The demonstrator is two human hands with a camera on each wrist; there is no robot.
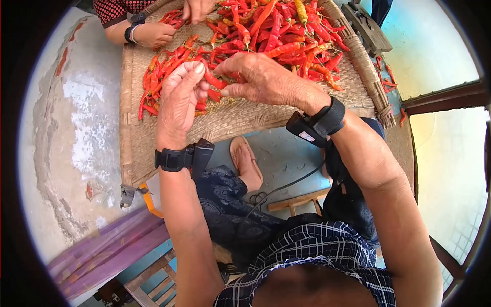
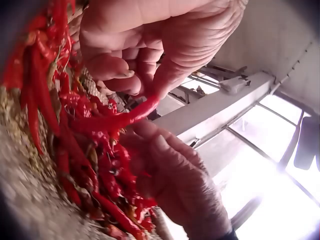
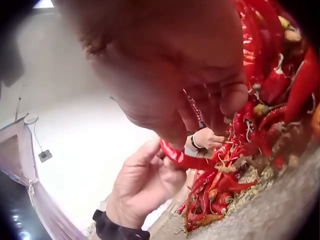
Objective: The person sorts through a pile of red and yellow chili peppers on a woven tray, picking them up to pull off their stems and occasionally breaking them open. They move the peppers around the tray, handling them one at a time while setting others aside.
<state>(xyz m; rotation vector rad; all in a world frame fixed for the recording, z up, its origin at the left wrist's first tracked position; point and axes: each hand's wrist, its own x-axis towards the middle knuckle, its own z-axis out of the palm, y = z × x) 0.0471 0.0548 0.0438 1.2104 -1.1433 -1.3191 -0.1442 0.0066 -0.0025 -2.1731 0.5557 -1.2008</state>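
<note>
My left hand [image 1: 179, 100] pinches one end of a curved red chili pepper [image 1: 214, 78] between thumb and fingertips. In the left wrist view that chili [image 2: 117, 120] juts sideways from the fingers, over other chilies. My right hand [image 1: 271, 79] is just right of it, palm down, with its thumb apart from the fingers and nothing held between them. In the right wrist view the left hand [image 3: 145, 182] sits below the right hand's fingers, holding the chili by its end. Behind both hands lies a large heap of red chilies [image 1: 266, 30] on a woven mat [image 1: 245, 117].
Another person's hand [image 1: 153, 35] works among chilies at the mat's far left, with a second hand [image 1: 197, 9] beside it. A smaller chili pile [image 1: 153, 82] lies left of my hands. The mat has a raised right rim [image 1: 365, 64]. A wooden stool [image 1: 299, 199] stands below.
</note>
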